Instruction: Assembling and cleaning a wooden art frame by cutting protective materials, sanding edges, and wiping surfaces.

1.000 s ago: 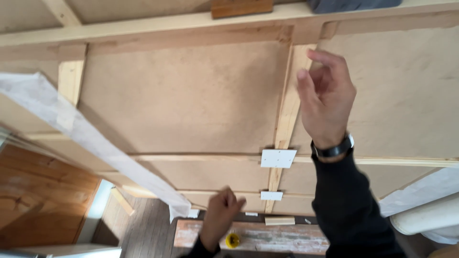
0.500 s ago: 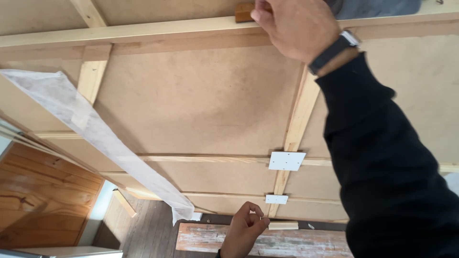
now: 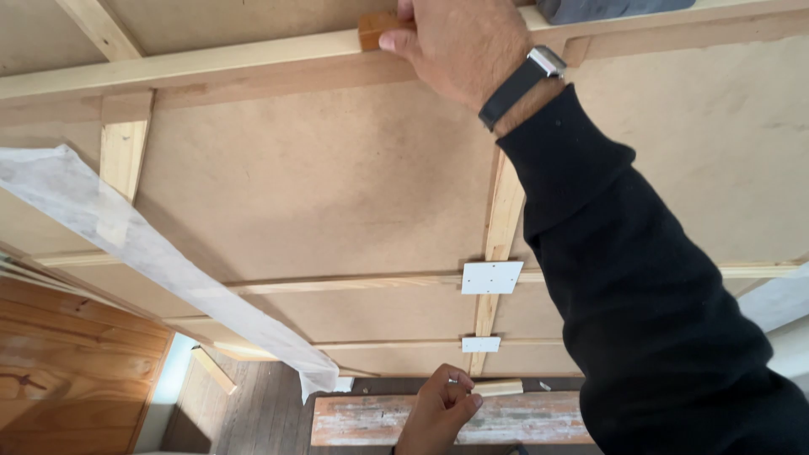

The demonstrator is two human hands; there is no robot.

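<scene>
A large fibreboard panel (image 3: pixel 320 185) braced with pale wooden battens fills the view. My right hand (image 3: pixel 459 46), in a black sleeve with a dark wrist band, is up at the top batten (image 3: pixel 211 63). Its fingers are closed over one end of a small brown wooden block (image 3: pixel 375 29) resting on that batten. My left hand (image 3: pixel 438 413) is low in the view, just under the panel's lower edge. Its thumb and fingertips pinch a tiny shiny metal piece (image 3: pixel 452 381), too small to identify.
A strip of white translucent sheet (image 3: pixel 126 244) slants across the panel's left side. Two white plates (image 3: pixel 491 277) (image 3: pixel 481 344) sit on batten joints. A worn, paint-stained plank (image 3: pixel 522 419) lies beside my left hand. Orange wood boards (image 3: pixel 67 371) are at lower left, a dark grey object (image 3: pixel 607 8) at top.
My right hand rose from mid-panel to the top batten and closed on the brown block. My left hand shifted right along the plank, with fingers pinched.
</scene>
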